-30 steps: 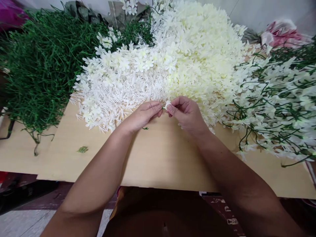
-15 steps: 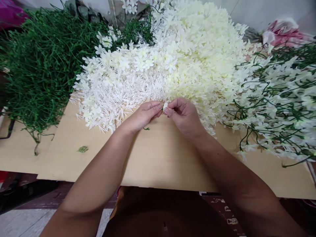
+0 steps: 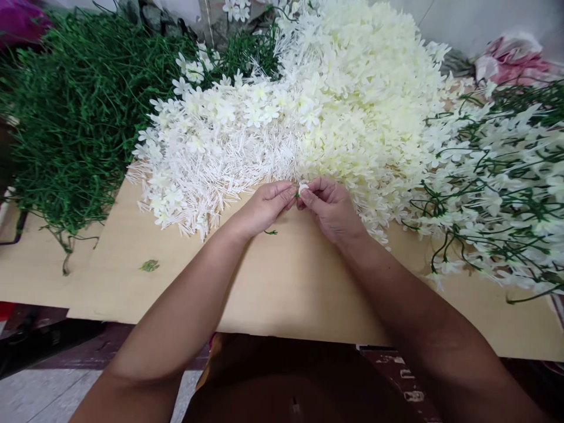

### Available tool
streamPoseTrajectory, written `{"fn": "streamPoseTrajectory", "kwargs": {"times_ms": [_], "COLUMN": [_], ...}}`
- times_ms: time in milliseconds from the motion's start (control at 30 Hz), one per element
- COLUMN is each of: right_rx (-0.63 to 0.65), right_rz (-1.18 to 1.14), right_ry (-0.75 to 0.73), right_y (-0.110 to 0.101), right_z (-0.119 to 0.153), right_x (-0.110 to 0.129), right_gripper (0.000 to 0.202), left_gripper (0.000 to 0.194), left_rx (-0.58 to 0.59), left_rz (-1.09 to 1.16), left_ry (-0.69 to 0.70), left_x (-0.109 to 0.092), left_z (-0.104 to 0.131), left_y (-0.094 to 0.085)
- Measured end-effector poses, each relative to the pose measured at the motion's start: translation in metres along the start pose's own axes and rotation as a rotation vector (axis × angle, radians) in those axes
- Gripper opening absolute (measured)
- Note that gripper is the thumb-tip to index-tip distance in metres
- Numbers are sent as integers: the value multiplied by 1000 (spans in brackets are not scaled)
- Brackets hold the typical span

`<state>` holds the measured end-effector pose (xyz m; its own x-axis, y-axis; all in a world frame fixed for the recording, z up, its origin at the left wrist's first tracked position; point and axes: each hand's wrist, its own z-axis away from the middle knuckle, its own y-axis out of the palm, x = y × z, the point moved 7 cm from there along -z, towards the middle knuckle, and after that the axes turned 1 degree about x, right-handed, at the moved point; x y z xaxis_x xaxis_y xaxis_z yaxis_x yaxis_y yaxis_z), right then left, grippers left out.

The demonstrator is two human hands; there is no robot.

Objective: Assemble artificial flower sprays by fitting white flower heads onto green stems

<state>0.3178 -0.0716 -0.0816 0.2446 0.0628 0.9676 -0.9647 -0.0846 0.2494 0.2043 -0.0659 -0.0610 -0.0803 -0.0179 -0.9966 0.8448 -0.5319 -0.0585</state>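
Flower: small white piece where the fingertips meet, over the tan board; its shape is mostly covered.
Stem: a short bit of green visible right beside the flower; the rest is hidden. From where I stand, I cannot tell whether the two are joined.
Left hand: thumb and forefinger pressed together, apparently on the stem, with no gap showing.
Right hand: thumb and forefinger pinched on the flower, remaining fingers curled.
Alignment: hold stem and flower on one straight line; an angled push would likely bend the stem.
Grip: pinch each piece close to the meeting point, favouring the flower's base, since the petals look thin enough to crease.
Force: press steadily along the line; add a slight twist if there is resistance.
Check: open the fingertips briefly to inspect the seating, which they now conceal.
Work area: keep the loose green sprig clear of the left hand; it lies on the board just below.
Supply: green heap to the left, white flower heap ahead, stemmed flowers to the right.
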Motion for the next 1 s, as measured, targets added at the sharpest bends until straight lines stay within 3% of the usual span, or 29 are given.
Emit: {"fn": "streamPoseTrajectory", "kwargs": {"times_ms": [400,600,833,1000], "right_rx": [-44,-65,14,42], "right_rz": [126,196,-30,-112], "right_ry": [-39,-52,52,118], "right_y": [-1,-2,-1,-2], "right_z": [5,5,0,1], "right_x": [0,3,3,0], "right_gripper": [50,43,48,43], "left_gripper": [47,43,42,36], "left_rx": [-58,-78,-68,-69], "left_rz": [-185,-189,1,49], "left_ry": [82,24,-74,-68], "left_x": [-6,-1,7,5], "left_z": [0,-1,-1,1], "left_y": [3,4,-1,-3]}}
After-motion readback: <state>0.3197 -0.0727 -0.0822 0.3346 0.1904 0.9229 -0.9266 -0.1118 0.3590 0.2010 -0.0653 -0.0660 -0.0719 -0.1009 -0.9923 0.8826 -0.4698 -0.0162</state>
